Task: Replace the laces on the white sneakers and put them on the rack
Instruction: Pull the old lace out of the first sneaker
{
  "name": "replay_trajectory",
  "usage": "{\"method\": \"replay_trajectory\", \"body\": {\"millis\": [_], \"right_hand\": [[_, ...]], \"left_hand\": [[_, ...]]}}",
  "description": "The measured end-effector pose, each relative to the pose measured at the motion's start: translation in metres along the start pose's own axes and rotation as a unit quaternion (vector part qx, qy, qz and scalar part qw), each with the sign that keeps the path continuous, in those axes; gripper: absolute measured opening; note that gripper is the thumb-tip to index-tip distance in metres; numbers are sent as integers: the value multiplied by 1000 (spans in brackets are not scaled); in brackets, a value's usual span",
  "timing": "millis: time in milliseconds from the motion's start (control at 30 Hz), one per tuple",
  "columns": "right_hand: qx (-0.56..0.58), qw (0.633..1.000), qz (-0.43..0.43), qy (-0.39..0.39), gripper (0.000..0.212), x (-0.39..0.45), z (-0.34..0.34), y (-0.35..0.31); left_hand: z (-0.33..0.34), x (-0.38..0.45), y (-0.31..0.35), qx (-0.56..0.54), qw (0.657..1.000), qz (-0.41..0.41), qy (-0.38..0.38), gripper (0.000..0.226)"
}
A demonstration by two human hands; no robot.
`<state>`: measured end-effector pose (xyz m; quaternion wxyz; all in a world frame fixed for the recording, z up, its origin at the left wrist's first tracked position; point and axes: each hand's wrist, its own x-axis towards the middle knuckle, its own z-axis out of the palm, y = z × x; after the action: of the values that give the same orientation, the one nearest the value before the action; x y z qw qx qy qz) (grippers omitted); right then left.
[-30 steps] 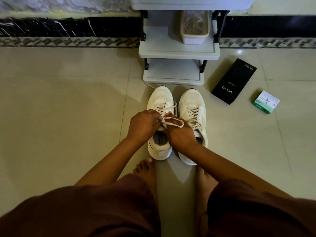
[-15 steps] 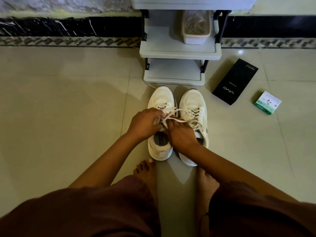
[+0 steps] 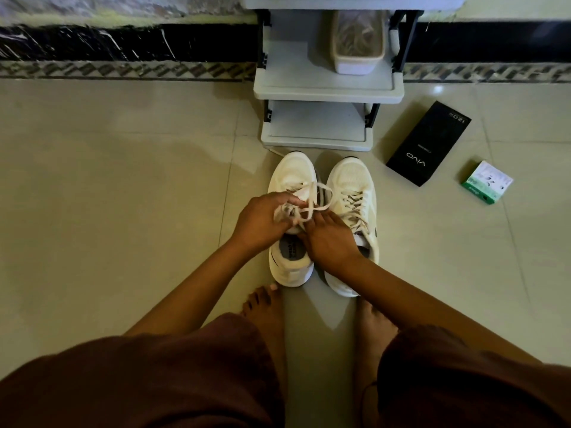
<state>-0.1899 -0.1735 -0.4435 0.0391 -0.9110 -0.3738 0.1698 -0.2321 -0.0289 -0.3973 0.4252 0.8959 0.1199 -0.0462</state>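
Note:
Two white sneakers stand side by side on the tiled floor, toes toward the rack. Over the left sneaker point(image 3: 292, 174) both my hands work its cream lace point(image 3: 312, 200). My left hand point(image 3: 261, 219) pinches a loop of the lace with curled fingers. My right hand point(image 3: 329, 239) pinches the other part of the lace just beside it, its palm covering the gap between the shoes. The right sneaker point(image 3: 353, 186) is laced and untouched. The grey rack point(image 3: 327, 89) stands directly behind the shoes.
A pale tub point(image 3: 358, 41) holding loose laces sits on the rack's middle shelf. A black phone box point(image 3: 428, 143) and a small green-and-white box point(image 3: 486, 186) lie on the floor to the right. My bare feet point(image 3: 267, 307) and knees are close behind the sneakers.
The lace loop has gone from lying low across my right hand to standing up over the left sneaker's tongue. Both hands shifted slightly forward over that shoe.

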Motion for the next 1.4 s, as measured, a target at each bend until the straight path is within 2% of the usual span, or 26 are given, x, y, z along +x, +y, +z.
{"method": "replay_trajectory", "body": {"millis": [67, 167, 233, 300, 367, 433, 500, 533, 600, 633, 700, 767, 833, 967, 1033, 1067, 1133, 1200, 1233, 1333, 1400], "right_hand": [[-6, 1000, 4, -1, 55, 0, 1, 0], [-6, 1000, 11, -3, 55, 0, 2, 0], [-7, 1000, 7, -3, 53, 0, 0, 0], [-8, 1000, 0, 1, 49, 0, -2, 1], [3, 1000, 0, 2, 49, -1, -4, 2], [4, 1000, 0, 6, 50, -2, -4, 1], [3, 1000, 0, 6, 51, -1, -3, 0], [2, 1000, 2, 6, 51, 0, -2, 0], [2, 1000, 7, 4, 54, 0, -2, 0], [2, 1000, 8, 1, 56, 0, -1, 0], [2, 1000, 7, -2, 59, 1, 0, 1], [6, 1000, 6, -7, 59, 1, -1, 1], [3, 1000, 0, -7, 57, 0, -3, 0], [26, 999, -4, 18, 46, -4, -7, 1], [10, 1000, -5, 8, 51, -3, -6, 2], [11, 1000, -3, 7, 54, -2, -5, 3], [6, 1000, 0, 6, 54, -1, -3, 2], [-2, 1000, 2, 7, 51, -1, -2, 1], [-4, 1000, 2, 10, 50, -1, -2, 1], [-3, 1000, 2, 15, 49, -1, -1, 1], [-8, 1000, 1, 17, 47, -1, -1, 1]], "left_hand": [[5, -2, -7, 134, 991, 13, -20, 25], [10, -2, -6, 175, 984, 14, 31, 16], [6, 2, -2, 115, 992, 14, 41, 12], [0, 4, 10, 10, 999, 41, 17, 8], [-2, 1, 23, -81, 995, 62, 11, 6], [-3, 0, 28, -113, 991, 57, 35, 5], [-4, 3, 23, -44, 997, 48, 37, 11], [-3, 4, 18, 33, 998, 43, 14, 20], [0, 3, 6, 196, 979, 29, -48, 31], [3, 2, 2, 239, 969, 25, -50, 30], [7, -1, -2, 255, 967, 24, -11, 21], [9, 0, 1, 247, 968, 30, 14, 15], [6, 5, 4, 225, 974, 37, 2, 12], [-5, 7, 18, -6, 999, 28, -44, 6], [-8, 6, 20, -74, 997, 8, 4, 6], [-9, 5, 18, -71, 997, 4, 28, 7], [-6, 3, 9, 19, 999, 9, 24, 20], [1, -1, -2, 167, 986, 12, -24, 30], [5, -2, -7, 208, 978, 11, -22, 29], [12, -1, -9, 217, 975, 24, 36, 18], [11, 5, -7, 176, 983, 32, 41, 12]]}}
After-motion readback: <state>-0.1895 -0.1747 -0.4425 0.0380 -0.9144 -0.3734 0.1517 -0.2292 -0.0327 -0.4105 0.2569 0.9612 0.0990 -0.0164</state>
